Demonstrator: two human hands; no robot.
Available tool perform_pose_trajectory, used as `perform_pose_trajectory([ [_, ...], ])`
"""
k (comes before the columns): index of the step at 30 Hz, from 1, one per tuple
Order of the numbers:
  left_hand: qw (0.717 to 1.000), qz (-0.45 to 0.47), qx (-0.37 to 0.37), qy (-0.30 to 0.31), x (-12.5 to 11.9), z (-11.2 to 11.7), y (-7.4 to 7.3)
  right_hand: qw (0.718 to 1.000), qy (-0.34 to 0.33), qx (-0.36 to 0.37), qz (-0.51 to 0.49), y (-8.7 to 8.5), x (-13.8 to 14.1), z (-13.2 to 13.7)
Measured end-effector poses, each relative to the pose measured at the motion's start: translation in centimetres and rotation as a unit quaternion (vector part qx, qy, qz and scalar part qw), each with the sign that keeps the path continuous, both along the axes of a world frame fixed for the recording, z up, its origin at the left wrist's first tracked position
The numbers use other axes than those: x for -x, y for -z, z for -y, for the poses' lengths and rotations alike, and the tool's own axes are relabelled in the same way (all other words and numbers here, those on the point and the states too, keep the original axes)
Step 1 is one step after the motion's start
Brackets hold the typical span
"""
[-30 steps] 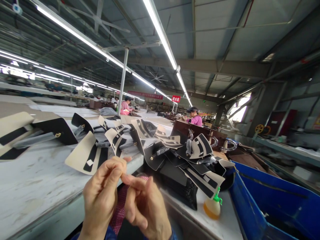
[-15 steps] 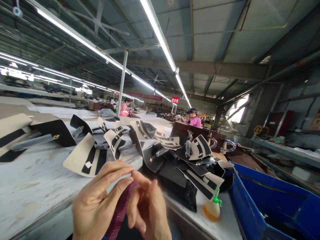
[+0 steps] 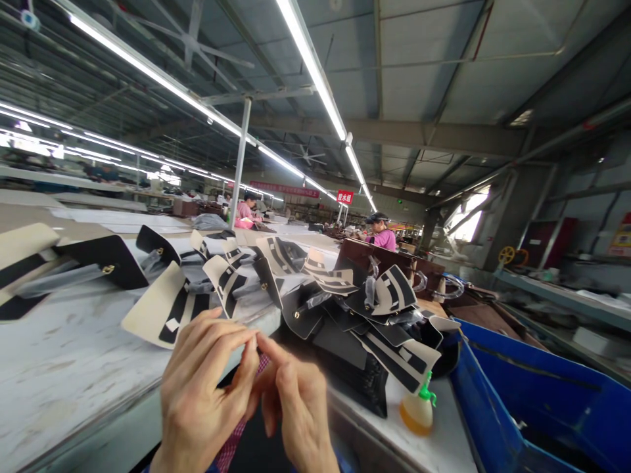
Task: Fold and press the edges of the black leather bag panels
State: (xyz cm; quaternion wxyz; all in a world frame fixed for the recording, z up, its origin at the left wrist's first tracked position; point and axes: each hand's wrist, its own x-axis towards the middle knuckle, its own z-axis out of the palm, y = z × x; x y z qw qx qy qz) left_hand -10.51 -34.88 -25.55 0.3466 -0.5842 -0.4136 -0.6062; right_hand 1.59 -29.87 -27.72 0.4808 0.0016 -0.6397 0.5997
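Note:
My left hand (image 3: 202,394) and my right hand (image 3: 296,410) are raised close together at the bottom centre, over the near edge of the white table (image 3: 64,355). Their fingertips meet in a pinch, and whatever sits between them is too small to make out. My right hand's other fingers are curled. A red checked cloth (image 3: 231,447) shows below, between the two hands. Just beyond them lies a pile of black and cream bag flaps (image 3: 315,289) with small gold clasps, some partly wrapped in clear plastic.
A small bottle of orange liquid with a green cap (image 3: 418,406) stands on the table's right end. A large blue bin (image 3: 517,401) sits to the right. Brown bags (image 3: 374,253) lie farther back. Two people in pink (image 3: 379,233) (image 3: 245,210) work at distant tables.
My hands have shifted slightly: the left fingers opened out half a second ago and have now closed back against the right index fingertip. The view has dipped a little.

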Motion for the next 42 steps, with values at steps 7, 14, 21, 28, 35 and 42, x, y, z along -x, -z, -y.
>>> perform_pose_trajectory([
  [7, 0.990, 0.065, 0.074, 0.096, -0.4, 0.9, 0.6, 0.974, -0.167, 0.117, -0.094, -0.3, 0.3, -0.3],
  [14, 0.991, 0.021, 0.078, 0.102, -0.1, 1.3, 0.0, 0.987, -0.089, 0.116, -0.059, -0.4, 0.1, -0.3],
  [21, 0.992, -0.067, 0.091, 0.064, 0.5, 1.5, -0.6, 0.996, 0.010, 0.083, 0.026, -0.1, -0.8, -0.9],
  [28, 0.989, -0.123, 0.081, 0.024, 0.0, 1.6, -0.7, 0.995, 0.078, 0.005, 0.066, -0.6, -2.0, -0.6],
  [35, 0.993, -0.086, 0.061, 0.048, -0.4, 1.2, -0.4, 0.997, 0.053, 0.055, 0.021, -0.2, -1.1, -0.3],
  [42, 0.996, -0.063, 0.043, 0.050, -1.2, 0.6, -0.1, 0.983, 0.179, 0.030, -0.006, -1.0, -0.7, 0.7],
])
